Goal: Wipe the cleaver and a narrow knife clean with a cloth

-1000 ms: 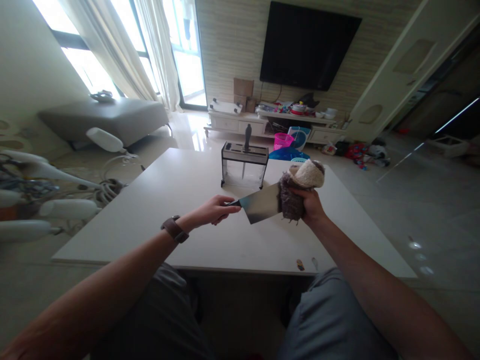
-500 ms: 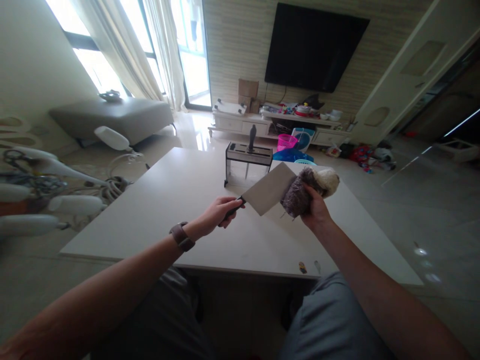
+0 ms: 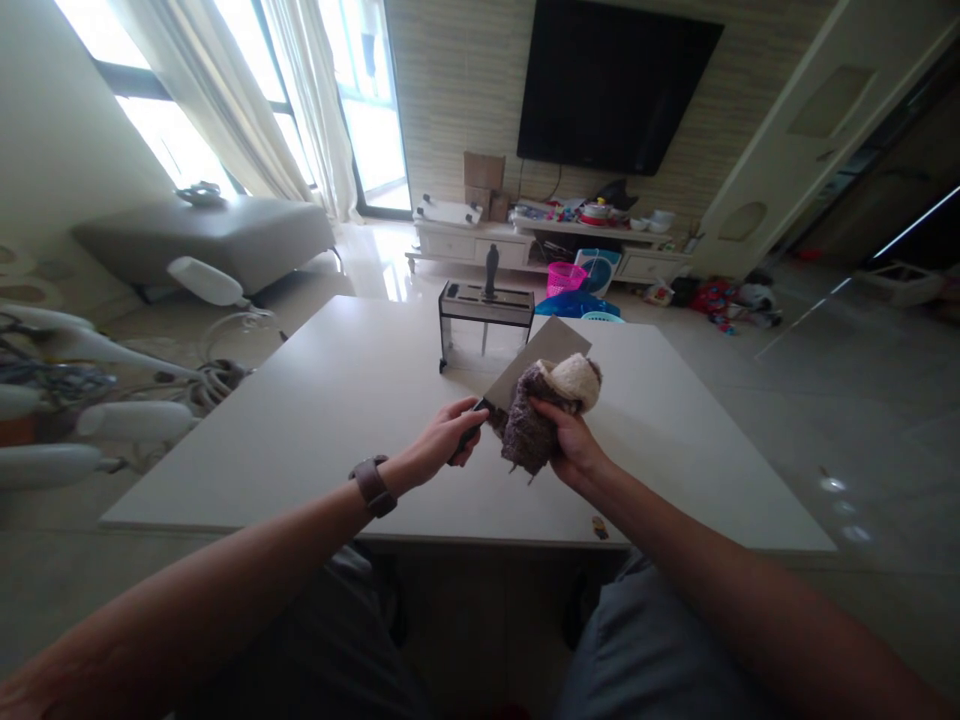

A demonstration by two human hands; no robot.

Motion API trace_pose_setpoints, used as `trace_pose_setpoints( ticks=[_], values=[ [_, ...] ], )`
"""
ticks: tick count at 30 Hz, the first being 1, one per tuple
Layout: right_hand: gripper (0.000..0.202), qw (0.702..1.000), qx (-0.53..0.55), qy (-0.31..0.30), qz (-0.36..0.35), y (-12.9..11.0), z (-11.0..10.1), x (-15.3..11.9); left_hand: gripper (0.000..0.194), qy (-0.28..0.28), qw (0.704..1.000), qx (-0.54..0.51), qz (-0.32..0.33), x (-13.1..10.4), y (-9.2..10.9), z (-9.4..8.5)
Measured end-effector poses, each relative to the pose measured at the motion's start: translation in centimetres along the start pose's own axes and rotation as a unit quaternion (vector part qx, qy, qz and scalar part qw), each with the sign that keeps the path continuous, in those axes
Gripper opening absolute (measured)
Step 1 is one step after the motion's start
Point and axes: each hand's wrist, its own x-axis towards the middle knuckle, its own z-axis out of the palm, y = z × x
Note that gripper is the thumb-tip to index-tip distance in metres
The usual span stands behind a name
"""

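Both sets of fingers are closed: the left hand (image 3: 450,437) on a broad steel cleaver (image 3: 553,346) by its black handle (image 3: 464,443), the right hand (image 3: 576,447) on a shaggy brown-and-cream cloth (image 3: 531,422). The cloth has slid down the blade, so rubbing seems to have reached the handle end; it hides the lower steel and some right fingers. Both are held above the white worktop (image 3: 300,430), before a clear-sided black knife block (image 3: 487,312), contents unclear.
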Motion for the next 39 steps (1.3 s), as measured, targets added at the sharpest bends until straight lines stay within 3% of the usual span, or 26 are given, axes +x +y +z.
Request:
trace_pose_setpoints(
  ticks=[5, 39],
  values=[
    [0.049, 0.999, -0.016, 0.017, -0.023, 0.27, 0.25, -0.01, 0.031, 0.0, 0.999, 0.035, 0.016, -0.2, 0.6, 0.01],
    [0.051, 0.997, -0.056, 0.029, -0.044, 1.04, -0.2, 0.69, 0.028, 0.002, 0.996, 0.082, 0.044, 0.25, 0.15, -0.68]
  ],
)
